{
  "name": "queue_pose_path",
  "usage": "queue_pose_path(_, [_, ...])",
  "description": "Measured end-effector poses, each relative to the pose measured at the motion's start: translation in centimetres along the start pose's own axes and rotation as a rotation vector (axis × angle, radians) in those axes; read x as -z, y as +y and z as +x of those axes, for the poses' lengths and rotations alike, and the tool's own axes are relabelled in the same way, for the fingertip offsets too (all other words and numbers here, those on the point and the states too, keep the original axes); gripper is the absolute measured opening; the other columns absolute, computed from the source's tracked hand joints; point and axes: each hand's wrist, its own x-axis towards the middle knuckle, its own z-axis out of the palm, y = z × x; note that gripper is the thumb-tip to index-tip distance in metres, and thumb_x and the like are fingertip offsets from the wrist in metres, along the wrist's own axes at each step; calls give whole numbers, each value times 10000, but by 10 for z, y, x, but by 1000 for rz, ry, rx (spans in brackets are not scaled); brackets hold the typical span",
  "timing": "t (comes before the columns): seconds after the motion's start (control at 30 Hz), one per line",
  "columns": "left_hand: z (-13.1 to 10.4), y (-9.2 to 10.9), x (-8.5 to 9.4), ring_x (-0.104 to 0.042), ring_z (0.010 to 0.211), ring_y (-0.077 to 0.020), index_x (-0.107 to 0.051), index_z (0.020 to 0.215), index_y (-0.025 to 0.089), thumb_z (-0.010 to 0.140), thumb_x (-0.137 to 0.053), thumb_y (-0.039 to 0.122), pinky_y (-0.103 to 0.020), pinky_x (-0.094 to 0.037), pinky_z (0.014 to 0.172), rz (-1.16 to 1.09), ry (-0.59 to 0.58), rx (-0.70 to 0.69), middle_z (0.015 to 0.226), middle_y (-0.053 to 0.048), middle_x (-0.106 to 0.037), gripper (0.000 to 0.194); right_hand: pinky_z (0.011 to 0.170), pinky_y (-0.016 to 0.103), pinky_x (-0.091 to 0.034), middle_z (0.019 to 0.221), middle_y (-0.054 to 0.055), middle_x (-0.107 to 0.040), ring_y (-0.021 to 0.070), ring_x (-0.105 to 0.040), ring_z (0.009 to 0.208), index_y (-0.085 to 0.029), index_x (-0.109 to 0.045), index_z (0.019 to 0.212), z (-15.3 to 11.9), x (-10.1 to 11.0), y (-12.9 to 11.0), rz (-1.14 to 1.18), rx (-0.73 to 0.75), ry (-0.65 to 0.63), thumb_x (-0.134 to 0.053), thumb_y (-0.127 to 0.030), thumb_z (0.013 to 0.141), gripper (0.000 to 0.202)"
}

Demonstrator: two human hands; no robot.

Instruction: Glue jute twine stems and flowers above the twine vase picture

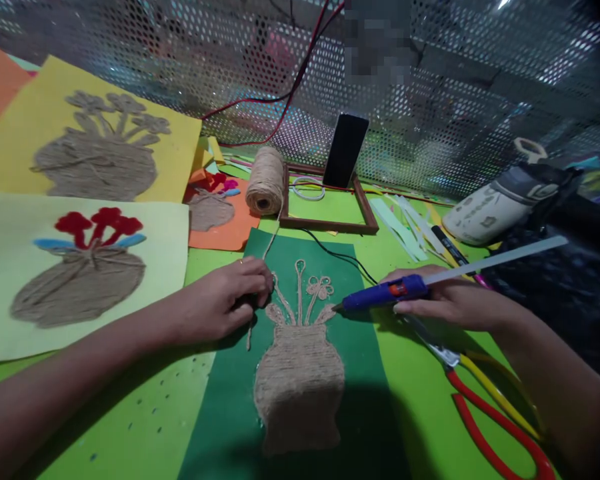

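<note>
On a dark green sheet [220, 427] lies a twine vase [300, 373] with twine stems, leaves and one looped flower [320, 287] above its neck. My right hand [440, 300] is closed around a blue glue gun [385, 293], a long glue stick jutting from its back. The gun's tip is at the right leaf [326, 314]. My left hand [235, 297] rests at the sheet's left edge with its fingers curled round the twine strand [249, 333], whose loose end hangs below. That strand runs up to the twine spool [266, 181].
Finished twine vase pictures on yellow [180, 147] and pale green sheets [170, 267] lie left. Behind are a brown frame [330, 227] and a phone [347, 150]. Scissors [500, 407], a marker [450, 245] and a bottle [495, 207] are at right.
</note>
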Motion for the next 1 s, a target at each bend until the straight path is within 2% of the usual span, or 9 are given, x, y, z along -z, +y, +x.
queue_pose_path(0.5, [1,3,2,-538,946,-195,-533,750,184,705,-440,39,-318,-466,852,22,-15,18,1003,-57,-576,179,710,329,-517,886,33,-687,214,-622,779,-242,-660,1080,-2,-1,-8,1,52,46,-643,-428,844,301])
queue_pose_path(0.77, [0,3,2,-521,948,-202,-512,757,187,701,-442,27,-325,-454,832,26,-28,33,999,-61,-563,183,646,303,-502,844,39,-689,199,-614,710,-210,-671,1037,0,-1,-17,-46,87,38,-651,-425,834,297])
queue_pose_path(1.0, [0,4,2,-517,928,-202,-503,752,186,694,-442,30,-331,-450,819,16,-20,31,980,-60,-561,177,668,315,-509,874,43,-694,216,-629,744,-234,-662,1060,1,-3,-13,-67,83,42,-641,-439,837,303])
